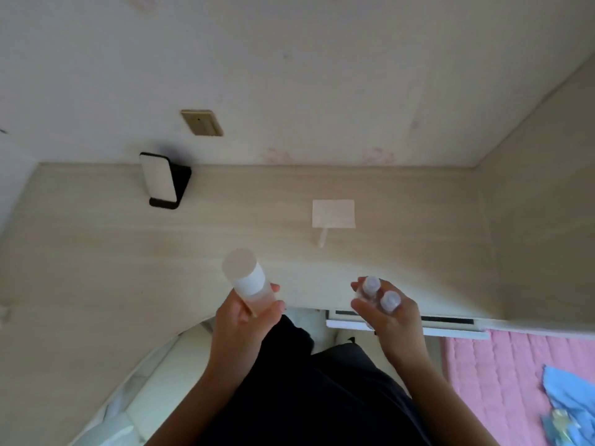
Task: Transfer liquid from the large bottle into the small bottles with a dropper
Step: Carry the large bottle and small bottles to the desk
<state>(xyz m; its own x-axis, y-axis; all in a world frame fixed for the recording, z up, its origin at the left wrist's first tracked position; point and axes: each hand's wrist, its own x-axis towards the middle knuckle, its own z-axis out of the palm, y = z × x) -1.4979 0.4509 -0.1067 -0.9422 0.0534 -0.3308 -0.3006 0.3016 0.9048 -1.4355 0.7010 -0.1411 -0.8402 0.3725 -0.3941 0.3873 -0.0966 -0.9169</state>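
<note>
Pale desk, left hand gripping large bottle, right hand clutching two small bottles

Big bottle: white cap, pinkish liquid, tilted, gripped by left fingers. Two small bottles, clear, capped, between right fingers. Dropper flat, beyond both.

Left grip curled round large bottle; right grip clasping two small bottles.
</note>
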